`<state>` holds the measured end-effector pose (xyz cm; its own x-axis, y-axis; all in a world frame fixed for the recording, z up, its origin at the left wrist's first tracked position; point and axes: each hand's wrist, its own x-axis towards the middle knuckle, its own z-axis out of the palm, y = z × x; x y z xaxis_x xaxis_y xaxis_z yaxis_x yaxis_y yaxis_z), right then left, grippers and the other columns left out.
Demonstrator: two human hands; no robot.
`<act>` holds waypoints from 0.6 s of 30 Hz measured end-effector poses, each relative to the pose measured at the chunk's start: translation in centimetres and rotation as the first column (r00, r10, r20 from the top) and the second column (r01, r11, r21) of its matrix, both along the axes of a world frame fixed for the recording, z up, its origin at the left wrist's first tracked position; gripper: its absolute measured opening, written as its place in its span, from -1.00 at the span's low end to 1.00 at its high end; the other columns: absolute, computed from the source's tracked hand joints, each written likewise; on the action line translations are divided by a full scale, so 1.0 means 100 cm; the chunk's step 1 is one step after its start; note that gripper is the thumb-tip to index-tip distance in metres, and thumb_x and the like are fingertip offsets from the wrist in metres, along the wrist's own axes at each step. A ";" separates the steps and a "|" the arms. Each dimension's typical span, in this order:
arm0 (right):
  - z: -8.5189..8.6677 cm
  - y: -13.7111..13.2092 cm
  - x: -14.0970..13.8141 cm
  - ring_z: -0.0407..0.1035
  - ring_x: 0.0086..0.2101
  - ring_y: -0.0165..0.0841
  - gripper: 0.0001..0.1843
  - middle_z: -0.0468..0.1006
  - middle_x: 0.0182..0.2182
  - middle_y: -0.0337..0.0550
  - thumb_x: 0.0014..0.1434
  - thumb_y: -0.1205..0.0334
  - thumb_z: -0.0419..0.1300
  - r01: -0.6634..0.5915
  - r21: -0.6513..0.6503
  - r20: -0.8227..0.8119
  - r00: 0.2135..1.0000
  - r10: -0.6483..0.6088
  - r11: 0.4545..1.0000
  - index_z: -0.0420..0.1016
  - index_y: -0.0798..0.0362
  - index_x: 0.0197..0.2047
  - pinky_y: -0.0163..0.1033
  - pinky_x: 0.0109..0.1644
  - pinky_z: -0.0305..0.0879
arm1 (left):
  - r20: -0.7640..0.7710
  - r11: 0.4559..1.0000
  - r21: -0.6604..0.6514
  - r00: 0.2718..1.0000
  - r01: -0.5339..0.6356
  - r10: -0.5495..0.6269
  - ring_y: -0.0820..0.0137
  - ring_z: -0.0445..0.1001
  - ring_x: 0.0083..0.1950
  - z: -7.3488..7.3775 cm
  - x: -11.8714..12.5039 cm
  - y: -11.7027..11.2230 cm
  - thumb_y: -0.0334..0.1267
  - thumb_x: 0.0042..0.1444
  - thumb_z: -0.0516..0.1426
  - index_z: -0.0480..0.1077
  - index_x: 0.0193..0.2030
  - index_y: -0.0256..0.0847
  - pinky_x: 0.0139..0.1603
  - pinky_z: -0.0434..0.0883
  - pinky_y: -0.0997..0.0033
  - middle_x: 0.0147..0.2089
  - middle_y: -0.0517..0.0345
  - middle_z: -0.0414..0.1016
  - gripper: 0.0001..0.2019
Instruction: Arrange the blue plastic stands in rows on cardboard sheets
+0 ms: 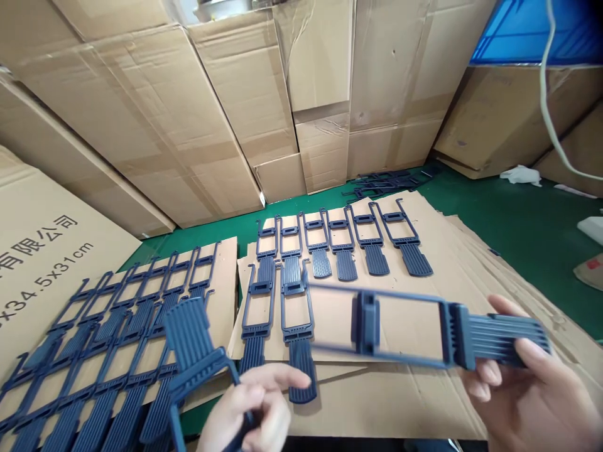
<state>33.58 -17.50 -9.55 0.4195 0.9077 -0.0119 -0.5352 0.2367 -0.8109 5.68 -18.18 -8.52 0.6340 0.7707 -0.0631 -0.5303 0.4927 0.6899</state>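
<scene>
Inspection of the work area: the hands are well apart, each closed on its own part. The right hand (530,370), right of centre, holds the ribbed end of a dark blue moulded plastic frame (494,339) between thumb and fingers, with the open rectangular loop reaching left, unsupported, above the cardboard. The left hand (245,417), at bottom centre, pinches the lower end of a second blue frame (188,336), whose ribbed end stands up and tilts toward the left of the picture. Both parts are judged light and fairly stiff, though the thin side rails may flex and could bend or snap under sideways load. The ribbed ends appear to offer the surest hold. Rows of similar blue frames (320,263) lie on flat cardboard sheets (377,402) at centre, and a denser, closely packed group covers another cardboard sheet (221,263) at lower left. A small pile of blue frames (381,183) rests on a green mat (532,251) further back. Cardboard cartons (235,107) are stacked across the top of the picture, and a printed carton (51,270) lies at left; the contents of these cartons cannot be seen.
</scene>
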 end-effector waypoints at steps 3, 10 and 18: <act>-0.016 -0.009 0.007 0.43 -0.46 -0.32 -0.62 0.51 -0.42 -0.13 0.24 0.28 -0.03 0.006 0.272 0.418 0.900 -0.124 0.962 0.32 -0.06 0.10 -0.28 -0.48 0.44 | 0.010 0.993 0.076 0.996 -0.090 0.090 0.62 -0.06 -0.73 0.006 -0.010 0.009 -0.22 0.19 -0.06 0.43 -0.02 -0.30 -0.72 -0.05 0.64 -0.74 0.36 -0.12 -0.65; -0.030 -0.010 -0.004 0.18 0.08 -0.09 -0.39 0.15 0.16 0.06 0.14 0.53 -0.01 -0.355 0.359 0.930 0.059 -0.362 0.863 0.18 -0.06 0.23 -0.07 0.01 0.26 | -0.239 0.977 0.143 0.952 -0.159 0.190 0.60 0.04 -0.66 0.007 -0.025 0.010 -0.14 0.19 -0.03 0.45 -0.06 -0.18 -0.62 0.03 0.60 -0.69 0.33 -0.05 -0.67; -0.030 -0.002 -0.012 0.09 0.13 -0.19 -0.38 0.18 0.14 0.07 0.10 0.66 -0.16 -0.372 0.308 0.908 -0.158 -0.387 0.876 0.19 0.12 0.19 -0.17 0.07 0.15 | -0.296 0.976 0.148 0.934 -0.160 0.198 0.59 0.10 -0.67 0.006 -0.016 0.012 -0.15 0.17 0.00 0.47 -0.09 -0.14 -0.61 0.07 0.60 -0.70 0.32 0.00 -0.71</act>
<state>32.37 -17.75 -12.59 -0.3933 0.6358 0.6641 0.7382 0.6490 -0.1842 4.08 -16.96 -7.89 0.4492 0.8835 -0.1330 -0.3549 0.3130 0.8809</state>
